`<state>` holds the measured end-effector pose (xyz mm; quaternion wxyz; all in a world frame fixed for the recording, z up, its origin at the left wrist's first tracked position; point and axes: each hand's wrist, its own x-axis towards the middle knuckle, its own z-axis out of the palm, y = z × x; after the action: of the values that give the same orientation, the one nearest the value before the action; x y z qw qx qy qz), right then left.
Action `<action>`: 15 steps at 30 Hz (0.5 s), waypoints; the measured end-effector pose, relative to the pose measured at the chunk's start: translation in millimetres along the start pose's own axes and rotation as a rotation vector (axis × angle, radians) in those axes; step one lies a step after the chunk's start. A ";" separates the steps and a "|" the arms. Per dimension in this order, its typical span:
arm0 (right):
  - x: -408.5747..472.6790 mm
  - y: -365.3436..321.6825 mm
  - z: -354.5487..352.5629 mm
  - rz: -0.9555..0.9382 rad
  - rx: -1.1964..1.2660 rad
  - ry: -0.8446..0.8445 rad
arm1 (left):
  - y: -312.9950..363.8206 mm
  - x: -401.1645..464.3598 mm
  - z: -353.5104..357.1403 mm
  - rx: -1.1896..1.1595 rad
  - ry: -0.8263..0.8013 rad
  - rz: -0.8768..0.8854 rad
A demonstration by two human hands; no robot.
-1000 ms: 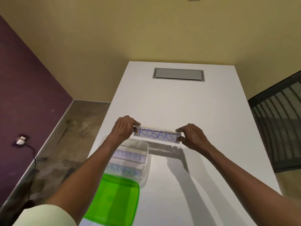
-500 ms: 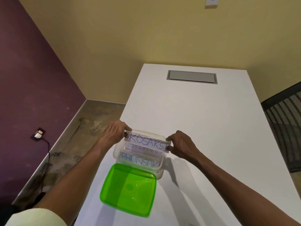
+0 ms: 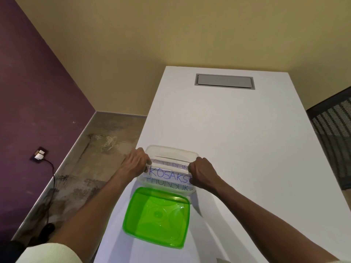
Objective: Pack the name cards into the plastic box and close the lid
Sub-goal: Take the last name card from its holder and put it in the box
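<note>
A clear plastic box stands near the left edge of the white table. Both hands hold the name card reading KOSAKSI by its ends, inside the box. My left hand pinches the card's left end and my right hand pinches its right end. Two other name cards stand in the box: one behind the held card and one reading PHUNSUK in front of it. The green lid lies upside down on the table just in front of the box.
A grey cable hatch is set into the far end of the table. A black mesh chair stands at the right. To the left the floor drops away, with a wall socket and cable on the purple wall.
Both hands have carried the KOSAKSI card from above the table, left and down into the box, between the two other cards.
</note>
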<state>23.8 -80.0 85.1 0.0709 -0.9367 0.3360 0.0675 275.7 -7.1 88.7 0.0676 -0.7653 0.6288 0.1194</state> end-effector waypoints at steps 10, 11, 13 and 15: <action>7.5 -12.0 19.1 -0.105 -0.212 0.022 | -1.8 2.7 33.1 0.046 -0.030 0.033; 8.8 -13.9 20.7 -0.120 -0.243 0.016 | -2.0 3.2 35.7 0.037 -0.030 0.033; 10.0 -15.9 25.3 -0.144 -0.268 -0.054 | -2.3 3.8 40.5 0.022 -0.020 0.038; 11.5 -15.9 29.8 -0.150 -0.265 -0.091 | -1.1 2.8 42.5 -0.003 0.007 0.040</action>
<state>40.4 -69.6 55.3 -0.0333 -0.9564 0.2495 0.1483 273.1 1.3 47.0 0.0620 -0.7532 0.6440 0.1190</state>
